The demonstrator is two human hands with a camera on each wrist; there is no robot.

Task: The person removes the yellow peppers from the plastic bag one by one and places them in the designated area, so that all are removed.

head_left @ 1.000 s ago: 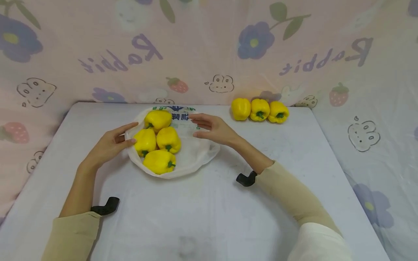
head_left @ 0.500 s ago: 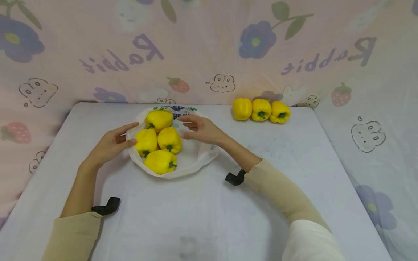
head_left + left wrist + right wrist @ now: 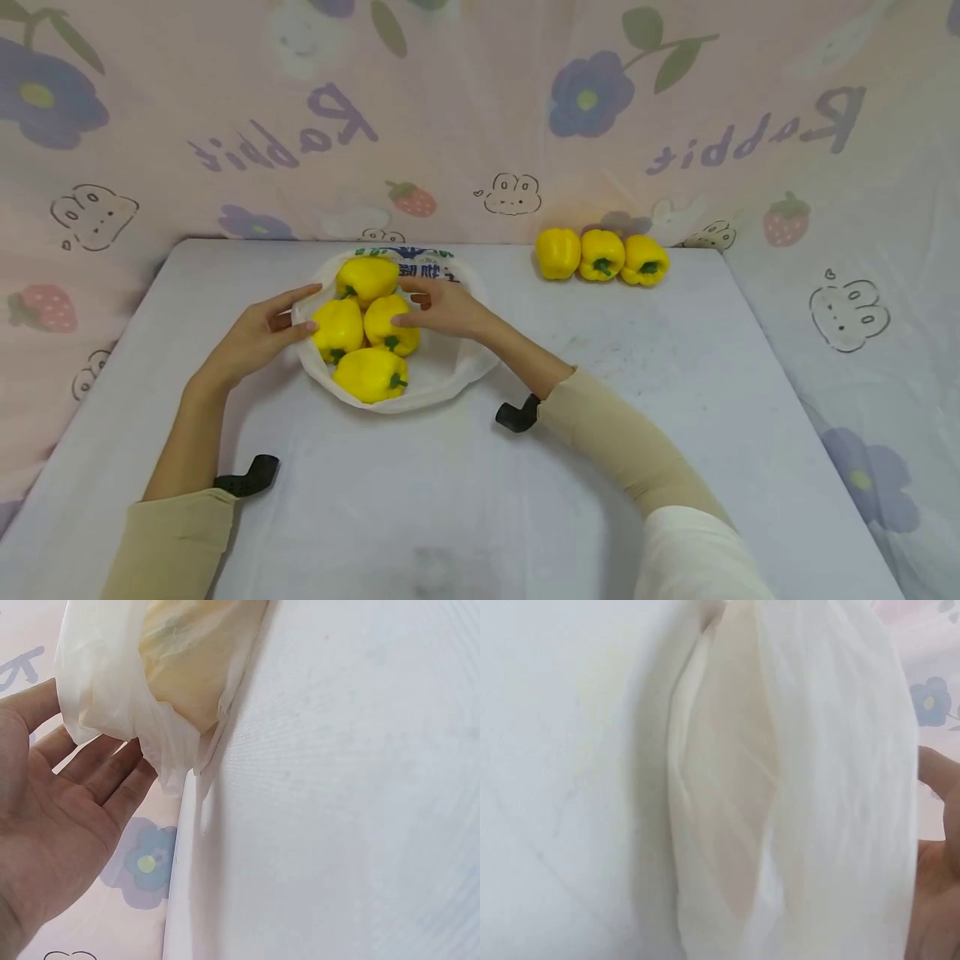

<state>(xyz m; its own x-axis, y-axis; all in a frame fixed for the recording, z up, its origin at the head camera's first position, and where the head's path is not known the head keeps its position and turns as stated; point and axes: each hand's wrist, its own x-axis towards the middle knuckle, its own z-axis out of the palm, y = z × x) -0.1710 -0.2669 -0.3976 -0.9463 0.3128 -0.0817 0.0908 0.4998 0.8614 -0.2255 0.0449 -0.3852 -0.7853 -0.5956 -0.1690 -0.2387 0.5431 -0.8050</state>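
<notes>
On the counter [image 3: 600, 467], the left hand [image 3: 258, 335] is pinching the plastic bag [image 3: 442, 382], which slipping could collapse; the right hand [image 3: 448, 309] is hovering spread beside a yellow bell pepper [image 3: 381, 321].

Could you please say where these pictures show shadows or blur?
Head view: soft shadows on the table beside both arms, peppers with clear outlines; left wrist view: bag with fairly sharp folds, a soft shadow on the table; right wrist view: bag somewhat blurred, a grey shadow along it.
</notes>
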